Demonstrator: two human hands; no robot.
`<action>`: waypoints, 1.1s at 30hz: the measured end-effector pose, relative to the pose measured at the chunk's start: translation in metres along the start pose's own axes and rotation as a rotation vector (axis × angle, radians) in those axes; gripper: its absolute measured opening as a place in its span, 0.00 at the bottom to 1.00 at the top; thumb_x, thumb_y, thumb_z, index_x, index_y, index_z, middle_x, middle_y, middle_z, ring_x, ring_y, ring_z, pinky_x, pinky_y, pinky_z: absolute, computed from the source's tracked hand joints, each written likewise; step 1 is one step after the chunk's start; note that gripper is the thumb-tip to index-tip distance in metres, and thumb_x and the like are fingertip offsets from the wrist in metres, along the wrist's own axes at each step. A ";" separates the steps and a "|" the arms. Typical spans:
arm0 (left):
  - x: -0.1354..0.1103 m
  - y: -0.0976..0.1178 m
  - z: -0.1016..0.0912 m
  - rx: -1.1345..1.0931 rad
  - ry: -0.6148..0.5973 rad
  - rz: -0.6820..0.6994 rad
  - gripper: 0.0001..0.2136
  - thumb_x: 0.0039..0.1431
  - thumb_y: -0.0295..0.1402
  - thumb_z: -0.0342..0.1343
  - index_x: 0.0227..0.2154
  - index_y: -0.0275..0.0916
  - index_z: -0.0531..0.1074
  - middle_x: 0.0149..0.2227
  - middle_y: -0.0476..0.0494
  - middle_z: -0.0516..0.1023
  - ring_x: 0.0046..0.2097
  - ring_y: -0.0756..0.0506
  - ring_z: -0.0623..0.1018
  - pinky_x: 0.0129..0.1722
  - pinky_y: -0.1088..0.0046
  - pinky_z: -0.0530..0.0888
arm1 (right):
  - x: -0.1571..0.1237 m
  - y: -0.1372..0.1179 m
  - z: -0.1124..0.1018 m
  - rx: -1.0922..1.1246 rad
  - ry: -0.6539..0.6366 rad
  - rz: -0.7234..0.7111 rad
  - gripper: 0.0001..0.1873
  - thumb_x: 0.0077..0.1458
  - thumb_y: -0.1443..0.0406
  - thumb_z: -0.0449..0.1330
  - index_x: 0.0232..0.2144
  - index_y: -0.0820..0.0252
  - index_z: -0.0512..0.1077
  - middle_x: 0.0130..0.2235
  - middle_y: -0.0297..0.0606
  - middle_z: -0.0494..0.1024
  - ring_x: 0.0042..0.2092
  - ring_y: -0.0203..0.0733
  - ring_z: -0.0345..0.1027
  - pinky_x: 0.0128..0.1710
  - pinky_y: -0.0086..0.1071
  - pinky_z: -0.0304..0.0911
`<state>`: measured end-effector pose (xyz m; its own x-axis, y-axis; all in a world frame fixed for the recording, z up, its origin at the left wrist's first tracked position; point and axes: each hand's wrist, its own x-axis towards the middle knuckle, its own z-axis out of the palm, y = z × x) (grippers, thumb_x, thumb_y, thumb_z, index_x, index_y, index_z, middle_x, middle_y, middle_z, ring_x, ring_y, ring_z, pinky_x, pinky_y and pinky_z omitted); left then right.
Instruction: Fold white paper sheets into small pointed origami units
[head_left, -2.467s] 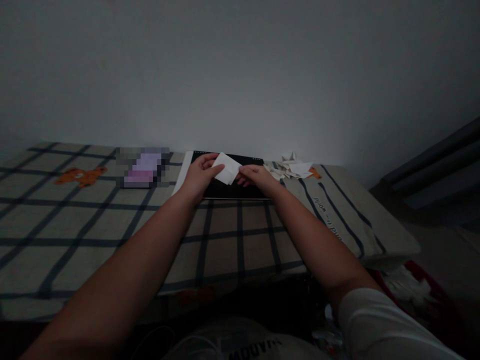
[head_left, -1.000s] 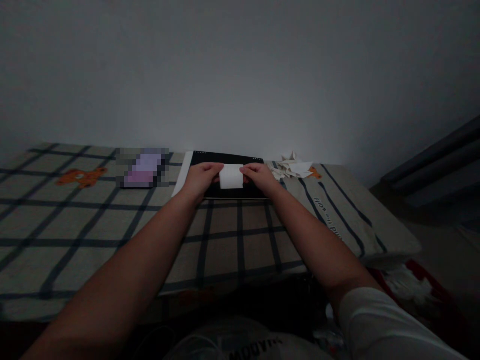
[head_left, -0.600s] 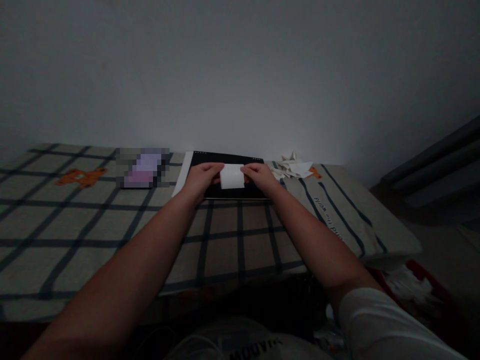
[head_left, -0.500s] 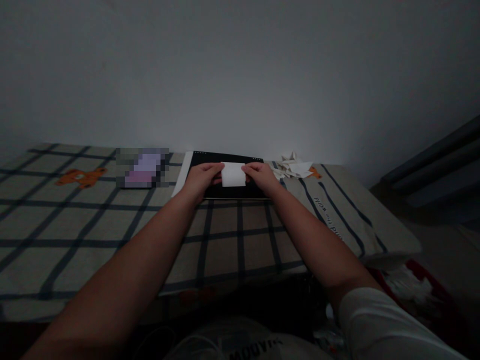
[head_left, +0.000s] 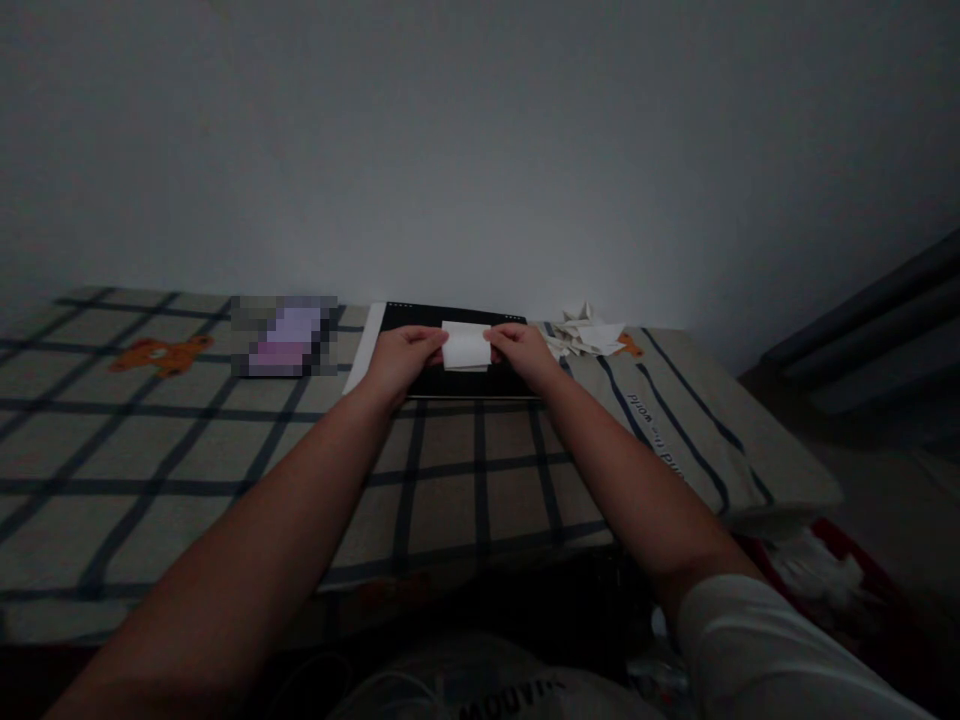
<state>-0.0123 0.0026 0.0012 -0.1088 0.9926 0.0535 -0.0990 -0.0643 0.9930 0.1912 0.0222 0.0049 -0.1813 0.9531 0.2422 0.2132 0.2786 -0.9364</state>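
A small white piece of folded paper [head_left: 466,346] is held up between my two hands. My left hand [head_left: 405,360] pinches its left edge with thumb and fingers. On the opposite edge, my right hand [head_left: 523,352] pinches it the same way. A second layer shows along the paper's lower edge, slightly offset from the front one. Beneath both hands lies a flat black notebook or folder [head_left: 457,385] with a white strip along its left side. The fingers behind the paper are mostly hidden.
White folded paper pieces [head_left: 589,335] lie in a pile right of the black folder. A blurred-out phone-like device [head_left: 289,340] rests to the left. A checked cloth [head_left: 300,470] covers the table against the wall [head_left: 480,150]. Low at right stands a red bin [head_left: 832,535] with crumpled white material.
The paper has tilted slightly between my fingers, and its layers now show offset at the bottom. Both hands stay almost in place, still pinching it.
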 end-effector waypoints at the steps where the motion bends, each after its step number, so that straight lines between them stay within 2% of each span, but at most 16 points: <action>1: -0.001 0.001 0.000 -0.012 -0.009 -0.008 0.07 0.51 0.30 0.67 0.32 0.34 0.79 0.33 0.43 0.82 0.34 0.49 0.80 0.43 0.68 0.80 | 0.000 0.000 0.000 0.005 0.001 0.000 0.14 0.50 0.53 0.62 0.25 0.59 0.74 0.21 0.30 0.70 0.25 0.35 0.63 0.28 0.30 0.60; 6: -0.006 0.007 0.001 -0.078 -0.113 -0.091 0.08 0.53 0.34 0.67 0.34 0.34 0.80 0.35 0.40 0.83 0.37 0.48 0.81 0.43 0.69 0.80 | -0.001 -0.002 -0.002 0.019 0.028 -0.021 0.15 0.50 0.54 0.62 0.24 0.59 0.72 0.21 0.30 0.70 0.26 0.35 0.63 0.29 0.30 0.60; 10: -0.006 0.005 0.000 -0.058 -0.145 -0.112 0.09 0.50 0.35 0.69 0.30 0.35 0.79 0.34 0.41 0.82 0.37 0.48 0.80 0.43 0.70 0.80 | -0.002 -0.005 -0.003 0.015 0.056 -0.031 0.16 0.51 0.52 0.62 0.22 0.58 0.71 0.21 0.30 0.69 0.26 0.35 0.63 0.29 0.30 0.61; 18: -0.004 0.003 0.001 0.021 -0.076 -0.040 0.11 0.45 0.36 0.71 0.28 0.35 0.80 0.31 0.43 0.81 0.34 0.48 0.78 0.38 0.70 0.79 | -0.001 -0.004 -0.001 0.040 0.050 -0.011 0.17 0.51 0.51 0.64 0.24 0.58 0.72 0.22 0.31 0.72 0.26 0.34 0.64 0.28 0.29 0.62; 27: -0.002 0.002 -0.003 0.161 0.032 0.096 0.13 0.48 0.40 0.69 0.31 0.36 0.80 0.29 0.44 0.81 0.30 0.47 0.77 0.35 0.69 0.77 | -0.003 -0.006 -0.001 0.132 -0.055 0.060 0.20 0.49 0.48 0.67 0.26 0.59 0.74 0.25 0.33 0.74 0.27 0.33 0.66 0.27 0.27 0.61; 33: -0.004 0.004 -0.001 0.077 0.024 0.033 0.11 0.49 0.37 0.69 0.33 0.36 0.80 0.33 0.43 0.82 0.32 0.48 0.79 0.38 0.70 0.78 | -0.003 -0.006 -0.002 0.069 -0.033 0.062 0.15 0.47 0.53 0.67 0.26 0.60 0.75 0.24 0.32 0.74 0.27 0.33 0.65 0.29 0.28 0.61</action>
<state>-0.0134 -0.0021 0.0051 -0.1343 0.9873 0.0843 -0.0184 -0.0875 0.9960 0.1922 0.0182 0.0099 -0.2014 0.9636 0.1758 0.1587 0.2092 -0.9649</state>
